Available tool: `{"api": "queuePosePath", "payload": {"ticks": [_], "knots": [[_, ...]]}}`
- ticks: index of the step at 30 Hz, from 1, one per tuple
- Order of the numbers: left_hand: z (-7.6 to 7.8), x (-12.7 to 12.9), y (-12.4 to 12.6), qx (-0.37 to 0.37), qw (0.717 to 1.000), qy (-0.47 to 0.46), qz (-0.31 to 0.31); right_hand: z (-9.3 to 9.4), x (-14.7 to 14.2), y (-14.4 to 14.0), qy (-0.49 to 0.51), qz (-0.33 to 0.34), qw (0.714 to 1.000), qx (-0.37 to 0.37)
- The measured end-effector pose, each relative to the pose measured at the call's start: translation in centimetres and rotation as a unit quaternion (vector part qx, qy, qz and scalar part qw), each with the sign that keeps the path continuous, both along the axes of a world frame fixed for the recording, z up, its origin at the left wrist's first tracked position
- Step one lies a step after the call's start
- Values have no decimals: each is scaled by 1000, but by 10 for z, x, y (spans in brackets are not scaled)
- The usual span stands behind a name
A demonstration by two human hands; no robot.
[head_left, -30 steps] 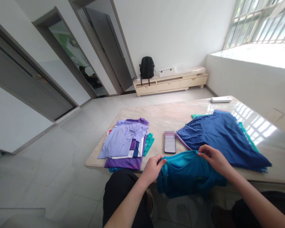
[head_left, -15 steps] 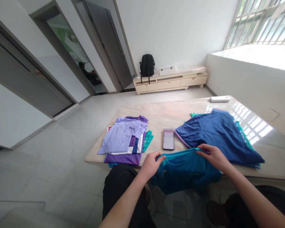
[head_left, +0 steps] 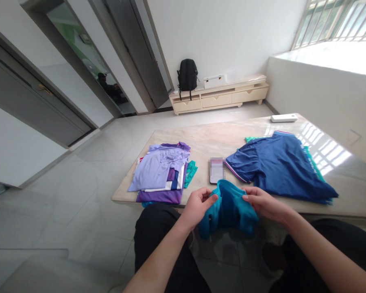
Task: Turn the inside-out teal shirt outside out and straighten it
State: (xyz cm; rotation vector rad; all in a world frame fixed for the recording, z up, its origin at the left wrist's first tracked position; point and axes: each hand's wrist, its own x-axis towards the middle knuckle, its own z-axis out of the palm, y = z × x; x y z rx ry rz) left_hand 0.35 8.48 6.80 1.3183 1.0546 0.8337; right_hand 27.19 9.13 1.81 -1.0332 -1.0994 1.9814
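Observation:
A teal shirt (head_left: 228, 211) hangs bunched over the near edge of the marble table (head_left: 207, 142). My left hand (head_left: 198, 205) pinches its left side and my right hand (head_left: 260, 202) pinches its right side, the two hands close together. Just beyond the hands lies a phone (head_left: 216, 171). A dark blue shirt (head_left: 280, 167) is spread flat on the table to the right, over other teal cloth. A stack of folded clothes (head_left: 163, 173), lilac on top, sits to the left.
A white flat device (head_left: 283, 118) lies at the table's far right. A low cream cabinet (head_left: 219, 99) with a black backpack (head_left: 187, 77) stands against the far wall. Grey doors line the left wall. My dark-trousered legs are under the table edge.
My hands have moved toward each other, gathering the teal shirt from a wide spread into a narrow bunch at the table edge. The view tilted slightly.

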Motion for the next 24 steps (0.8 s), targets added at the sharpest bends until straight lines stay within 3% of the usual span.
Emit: {"api": "queuePosePath", "payload": {"ticks": [3,8,16,24], "knots": [[5,9,-5,54,996,64,15,0,-32,-4,35,9,999,-33],[11,18,-8,202,948,244,24,-1,-65,-8,57,-31,997,-49],[10,8,-7,224,941,253,-4,9,-64,-30,29,-80,994,-69],[13,18,-17,206,950,230,-36,18,-58,-45,-10,-95,993,-63]]}}
